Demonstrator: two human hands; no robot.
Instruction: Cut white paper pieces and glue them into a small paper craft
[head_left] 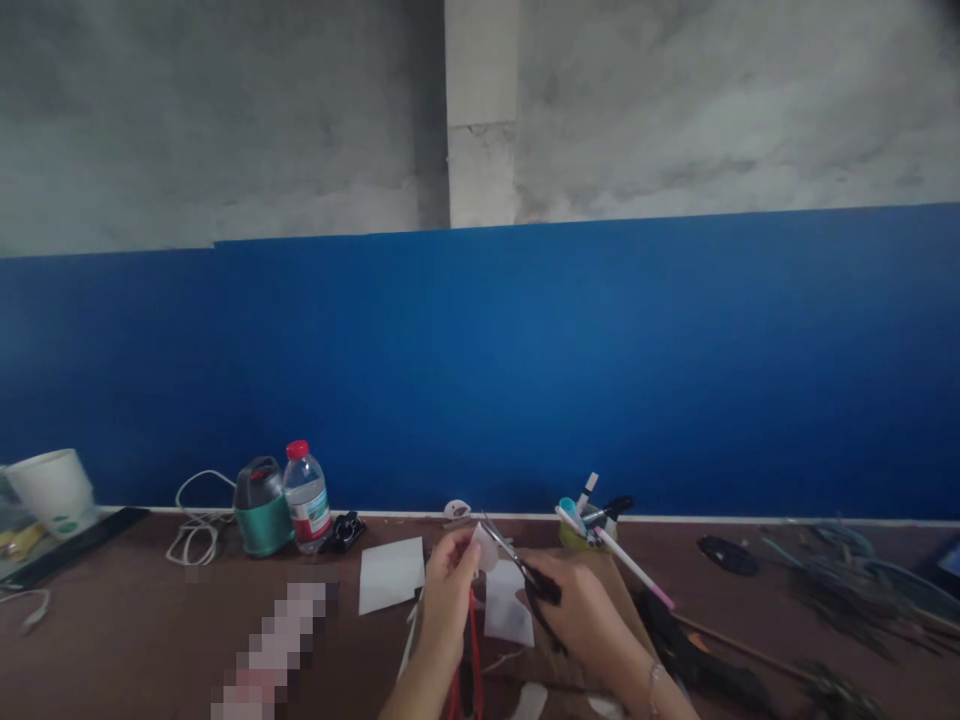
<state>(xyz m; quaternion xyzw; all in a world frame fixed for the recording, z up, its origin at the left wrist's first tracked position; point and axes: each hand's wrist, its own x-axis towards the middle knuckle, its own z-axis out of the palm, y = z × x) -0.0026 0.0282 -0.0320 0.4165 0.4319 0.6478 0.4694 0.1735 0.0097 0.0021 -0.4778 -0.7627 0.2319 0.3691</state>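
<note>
- Low in the view, near the middle, a small white piece of paper is held up above the dark brown desk; its lower edge blends into the paper behind it.
- Just beside its upper right edge are the slim silver blades of the black-handled metal scissors; how far they are parted is too blurred to tell.
- The left hand pinches the small piece between thumb and fingers, closed with no slack; the fingertips behind the paper are hidden.
- The right hand is wrapped closed around the scissors' handles, partly covering them; how the fingers sit in the loops cannot be made out.
- Between the forearms lies a white rectangular sheet; a second white sheet lies left of the left hand.
- Beside the left forearm, a thin red strap is cut off by the bottom edge.
- Behind the right hand, a yellow-green cup holds pens, its front partly covered.
- Farther left stands a clear plastic bottle with a red cap; its red, white and blue label is unreadable. The green mark on the white mug is also too blurred to read.
- Blocky pixels mask an area of the desk at lower left.
</note>
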